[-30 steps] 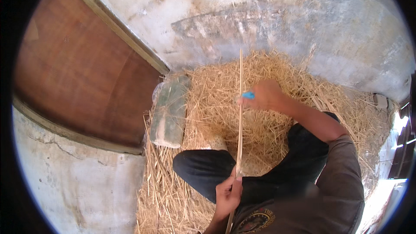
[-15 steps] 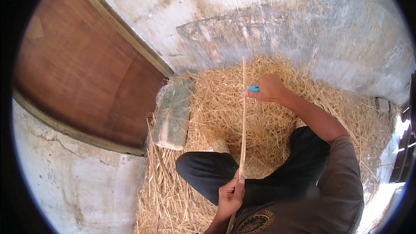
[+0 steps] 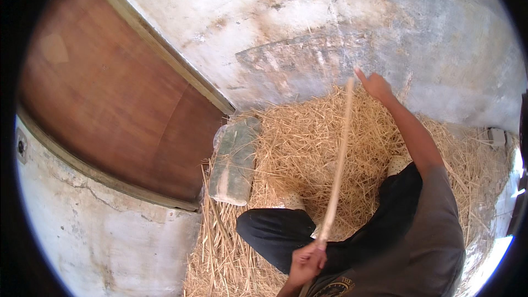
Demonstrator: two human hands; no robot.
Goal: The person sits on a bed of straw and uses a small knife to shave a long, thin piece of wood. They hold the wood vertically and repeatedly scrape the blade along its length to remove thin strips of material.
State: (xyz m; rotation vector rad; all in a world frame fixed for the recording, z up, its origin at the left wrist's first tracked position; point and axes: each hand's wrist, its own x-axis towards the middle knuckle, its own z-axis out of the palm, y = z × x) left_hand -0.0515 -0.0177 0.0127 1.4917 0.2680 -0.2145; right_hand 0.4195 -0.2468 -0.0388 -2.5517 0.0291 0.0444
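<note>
A long pale strip of wood or bamboo point(image 3: 340, 170) slants up from my lap, its upper part smeared by motion. Low in the view, near my bent knee, my left hand point(image 3: 308, 263) is closed round its lower part. A short end of the strip comes out below that hand. My right hand point(image 3: 375, 84) is raised beside the strip's far tip, apart from it, fingers curled and thumb stretched out. The blue-handled knife seen in that hand half a second ago is hidden or blurred now.
Straw-like shavings point(image 3: 302, 137) cover the floor around my legs. A greenish wrapped block point(image 3: 235, 159) lies at the left, near a brown wooden door panel point(image 3: 121, 99). A stained plaster wall point(image 3: 308, 27) rises ahead. Longer strips point(image 3: 220, 242) lie at the lower left.
My right hand has moved up and right, off the strip. The strip's upper end has tilted to the right. The whole view has shifted slightly, and the knife's blue handle no longer shows.
</note>
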